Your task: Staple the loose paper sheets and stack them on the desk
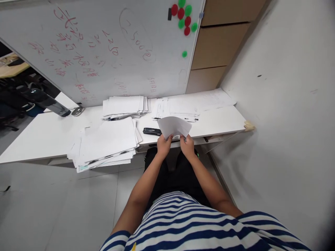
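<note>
Just right of a black stapler (151, 131) on a white bench (222, 119), the left hand (164, 146) and right hand (187, 145) each pinch the near edge of a bowed white paper (174, 125). Light, matched pressure from both sides should keep that edge level and uncreased. A paper stack (111, 136) sits left of the stapler.

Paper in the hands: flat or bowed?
Bowed. The paper curves between the left hand and right hand, its near edge arching. Single sheet or several: cannot tell.
</note>
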Action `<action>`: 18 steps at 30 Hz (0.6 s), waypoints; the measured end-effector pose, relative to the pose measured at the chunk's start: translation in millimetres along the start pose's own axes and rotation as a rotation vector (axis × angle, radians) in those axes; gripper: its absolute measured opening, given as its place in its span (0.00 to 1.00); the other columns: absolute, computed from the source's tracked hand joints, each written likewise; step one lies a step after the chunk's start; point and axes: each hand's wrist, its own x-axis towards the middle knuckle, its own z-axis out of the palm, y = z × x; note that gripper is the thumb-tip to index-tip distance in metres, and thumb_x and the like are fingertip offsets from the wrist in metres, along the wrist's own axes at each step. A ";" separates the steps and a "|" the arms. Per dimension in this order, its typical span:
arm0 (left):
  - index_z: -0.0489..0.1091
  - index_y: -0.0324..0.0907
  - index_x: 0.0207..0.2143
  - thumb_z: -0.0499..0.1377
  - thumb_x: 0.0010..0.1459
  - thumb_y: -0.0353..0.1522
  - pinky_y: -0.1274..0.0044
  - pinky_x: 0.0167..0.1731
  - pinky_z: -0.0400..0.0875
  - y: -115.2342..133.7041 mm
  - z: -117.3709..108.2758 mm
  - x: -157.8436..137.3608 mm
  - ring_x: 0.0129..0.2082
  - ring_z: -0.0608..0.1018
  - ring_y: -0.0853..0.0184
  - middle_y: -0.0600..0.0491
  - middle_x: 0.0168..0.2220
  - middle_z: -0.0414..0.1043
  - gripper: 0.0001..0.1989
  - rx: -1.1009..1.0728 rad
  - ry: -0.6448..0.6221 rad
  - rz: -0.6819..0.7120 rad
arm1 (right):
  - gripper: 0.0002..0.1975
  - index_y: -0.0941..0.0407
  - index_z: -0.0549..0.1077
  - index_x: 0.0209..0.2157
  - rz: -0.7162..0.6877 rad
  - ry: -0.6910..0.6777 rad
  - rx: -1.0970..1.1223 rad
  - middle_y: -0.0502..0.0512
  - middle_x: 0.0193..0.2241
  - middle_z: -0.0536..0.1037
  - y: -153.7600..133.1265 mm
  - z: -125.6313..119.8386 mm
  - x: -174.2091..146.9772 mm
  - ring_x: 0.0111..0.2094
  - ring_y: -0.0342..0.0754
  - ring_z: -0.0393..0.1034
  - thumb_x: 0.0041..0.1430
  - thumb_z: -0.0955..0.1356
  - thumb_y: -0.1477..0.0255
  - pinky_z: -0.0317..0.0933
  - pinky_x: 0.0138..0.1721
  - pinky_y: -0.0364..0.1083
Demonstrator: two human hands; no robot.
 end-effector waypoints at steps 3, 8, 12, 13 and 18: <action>0.77 0.41 0.37 0.60 0.60 0.44 0.72 0.38 0.69 -3.0 0.7 1.0 0.38 0.79 0.59 0.48 0.37 0.80 0.15 -0.020 0.034 0.008 | 0.19 0.56 0.77 0.44 0.007 0.012 -0.016 0.63 0.41 0.82 1.6 -1.5 -1.9 0.46 0.57 0.76 0.66 0.61 0.59 0.66 0.55 0.56; 0.76 0.41 0.34 0.62 0.58 0.43 0.72 0.38 0.69 9.4 -7.1 -0.3 0.36 0.78 0.60 0.49 0.34 0.78 0.14 -0.059 0.045 -0.041 | 0.21 0.57 0.74 0.49 0.151 -0.056 0.066 0.64 0.46 0.80 1.3 -2.0 -3.2 0.51 0.58 0.74 0.63 0.64 0.58 0.64 0.56 0.57; 0.76 0.41 0.37 0.64 0.56 0.44 0.73 0.38 0.71 35.6 -18.6 -16.3 0.37 0.78 0.62 0.51 0.35 0.79 0.15 -0.222 0.019 -0.056 | 0.34 0.57 0.60 0.63 0.250 0.078 0.236 0.67 0.56 0.74 -13.4 -10.7 -13.9 0.56 0.55 0.70 0.60 0.68 0.58 0.63 0.58 0.56; 0.76 0.41 0.39 0.65 0.55 0.44 0.73 0.38 0.72 42.6 -20.9 -19.7 0.38 0.78 0.63 0.50 0.37 0.79 0.16 -0.286 -0.002 -0.072 | 0.37 0.56 0.56 0.65 0.250 0.109 0.298 0.67 0.59 0.71 -18.2 -14.4 -17.4 0.58 0.53 0.69 0.60 0.68 0.58 0.62 0.59 0.54; 0.73 0.41 0.48 0.68 0.53 0.43 0.68 0.45 0.75 57.6 -13.5 -28.6 0.44 0.81 0.61 0.46 0.47 0.79 0.23 -0.719 -0.058 -0.374 | 0.41 0.53 0.50 0.68 0.447 0.176 0.545 0.63 0.55 0.75 -30.3 -26.1 -35.3 0.51 0.51 0.75 0.60 0.69 0.56 0.71 0.48 0.50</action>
